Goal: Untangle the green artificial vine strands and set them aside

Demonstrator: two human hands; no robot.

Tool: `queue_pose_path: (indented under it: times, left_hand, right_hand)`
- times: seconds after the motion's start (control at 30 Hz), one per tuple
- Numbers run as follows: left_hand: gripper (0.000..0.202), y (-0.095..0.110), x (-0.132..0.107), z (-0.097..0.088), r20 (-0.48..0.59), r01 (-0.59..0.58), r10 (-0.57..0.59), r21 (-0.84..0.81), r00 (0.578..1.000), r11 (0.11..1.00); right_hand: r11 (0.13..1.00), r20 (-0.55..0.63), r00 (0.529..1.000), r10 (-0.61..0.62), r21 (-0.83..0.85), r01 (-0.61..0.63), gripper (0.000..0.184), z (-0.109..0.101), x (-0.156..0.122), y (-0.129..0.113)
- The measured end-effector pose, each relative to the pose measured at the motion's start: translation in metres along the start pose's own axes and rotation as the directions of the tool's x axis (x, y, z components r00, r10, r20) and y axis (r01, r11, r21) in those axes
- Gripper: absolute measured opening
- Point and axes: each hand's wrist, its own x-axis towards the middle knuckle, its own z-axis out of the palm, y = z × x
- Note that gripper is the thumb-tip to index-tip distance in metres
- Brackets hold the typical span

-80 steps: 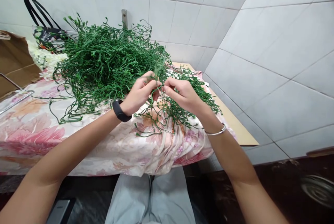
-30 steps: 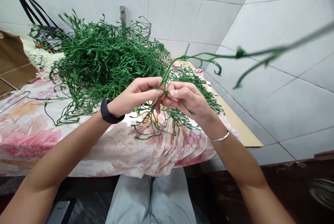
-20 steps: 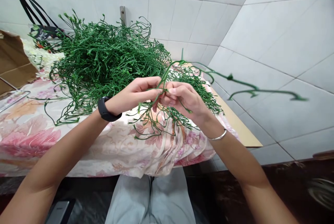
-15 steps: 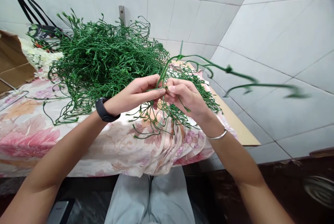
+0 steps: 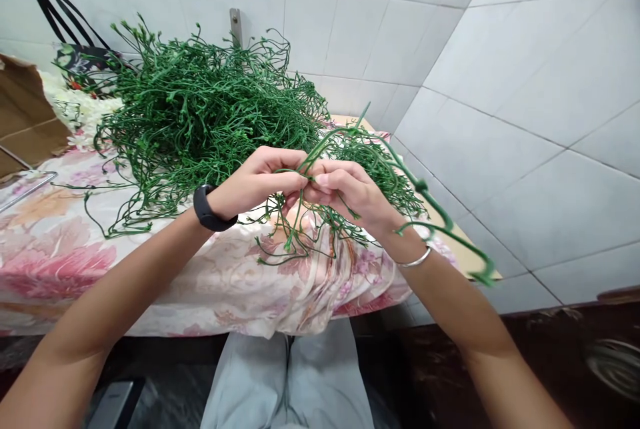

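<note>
My left hand (image 5: pixel 267 179) and my right hand (image 5: pixel 350 192) meet above the front of the cloth, both closed in a pinch on green artificial flower stems (image 5: pixel 420 185). The thumbs nearly touch where thin stem pieces cross. From the grip one long branched stem arches up and bends over to the right, its tip drooping past my right wrist. A short piece pokes out below my right fingers. Behind my hands rises a big tangled heap of green stems (image 5: pixel 215 109). More loose stems (image 5: pixel 290 245) lie under my hands, partly hidden by them.
A floral cloth (image 5: pixel 65 249) covers the surface. At the left are white flowers (image 5: pixel 93 112), a brown cardboard piece (image 5: pixel 25 105), a metal rod (image 5: pixel 30 192) and a dark bag with black handles (image 5: pixel 90 59). White tiled walls stand behind and to the right.
The long stem has swung downward on the right, its tip now lower and closer to my wrist. My left hand has shifted slightly right; both hands keep their pinch.
</note>
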Motion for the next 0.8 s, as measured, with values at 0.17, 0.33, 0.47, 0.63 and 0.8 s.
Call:
queue_pose_path:
  times: [0.17, 0.33, 0.47, 0.63, 0.8]
  left_hand:
    - [0.012, 0.001, 0.001, 0.002, -0.025, 0.034, -0.038, -0.137, 0.999, 0.99]
    - [0.011, 0.001, 0.005, 0.003, -0.009, 0.01, -0.011, -0.126, 1.0, 0.992]
    - [0.007, -0.001, 0.009, -0.002, -0.095, 0.049, -0.061, -0.13, 0.994, 0.99]
    - [0.012, -0.003, 0.014, -0.006, -0.167, 0.072, -0.105, -0.195, 0.98, 0.978]
    - [0.014, -0.006, 0.015, -0.009, -0.156, 0.081, -0.128, -0.281, 0.979, 0.956]
  right_hand:
    - [0.996, -0.024, 1.0, -0.015, 0.082, 0.017, 0.021, -0.003, 0.002, 0.001]
    - [0.963, -0.047, 0.984, -0.173, -0.215, 0.159, 0.019, -0.009, 0.0, -0.02]
    - [0.678, -0.229, 0.914, -0.336, -0.732, 0.066, 0.02, -0.034, 0.0, -0.033]
    - [0.126, -0.385, 0.766, -0.515, -0.918, -0.377, 0.019, -0.061, 0.002, -0.024]
    - [-0.133, -0.346, 0.736, -0.582, -0.852, -0.507, 0.005, -0.062, 0.003, -0.017]
